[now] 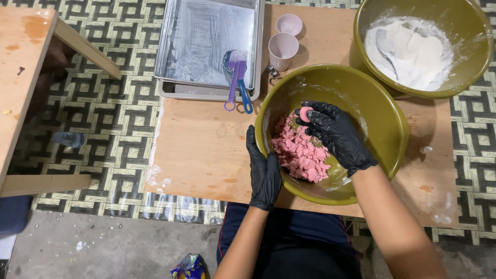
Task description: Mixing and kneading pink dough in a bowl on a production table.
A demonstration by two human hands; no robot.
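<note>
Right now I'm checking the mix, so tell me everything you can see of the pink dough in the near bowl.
The pink dough is a crumbly, lumpy heap of matte clumps lying on the bottom left of the olive-green bowl, whose inner wall is dusted white. The right hand, in a black glove, rests over it and pinches one small smooth pink piece at its fingertips. The left hand grips the bowl's rim, apart from the dough.

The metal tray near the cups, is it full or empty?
Almost empty. The metal tray shows bare, flour-dusted metal over most of its floor; only a purple scoop and a blue scoop lie at its near edge.
</note>
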